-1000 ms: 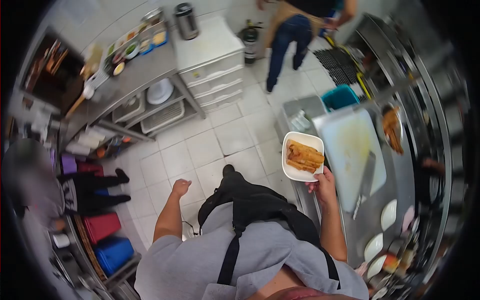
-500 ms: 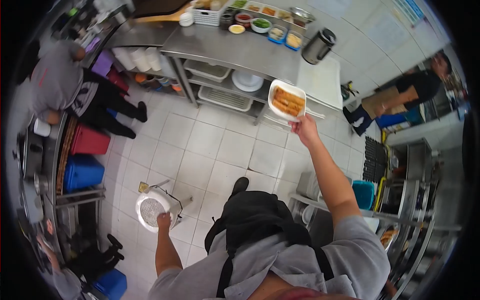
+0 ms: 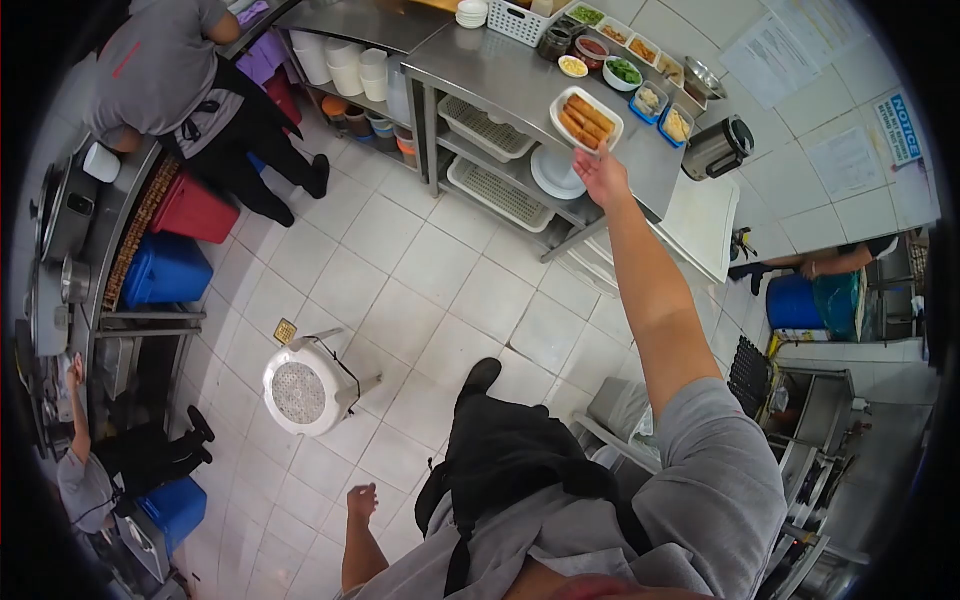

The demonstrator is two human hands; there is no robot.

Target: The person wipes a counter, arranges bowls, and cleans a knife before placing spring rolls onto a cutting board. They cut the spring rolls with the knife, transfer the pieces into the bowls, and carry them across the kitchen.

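My right hand [image 3: 602,176] grips the near edge of a white dish [image 3: 612,138] with several golden-brown fried rolls [image 3: 586,120] in it. The arm is stretched forward, and the dish overlaps the front part of the steel counter [image 3: 500,75] in this view. Low at my side hangs my left hand [image 3: 362,502], with nothing in it and its fingers loosely bent. The nearest thing to it is a white plastic stool [image 3: 300,388] on the tiled floor.
Bowls of toppings [image 3: 622,73] line the counter's back, with a steel kettle [image 3: 718,148] at its right end. Plates [image 3: 556,172] and racks fill the shelf below. A co-worker [image 3: 160,80] stands at the left; another [image 3: 95,480] is lower left, and a third person shows partly at right.
My view has turned to the right. The dish in my right hand has moved over the counter, and my left hand has moved away from above the stool to beside my body.
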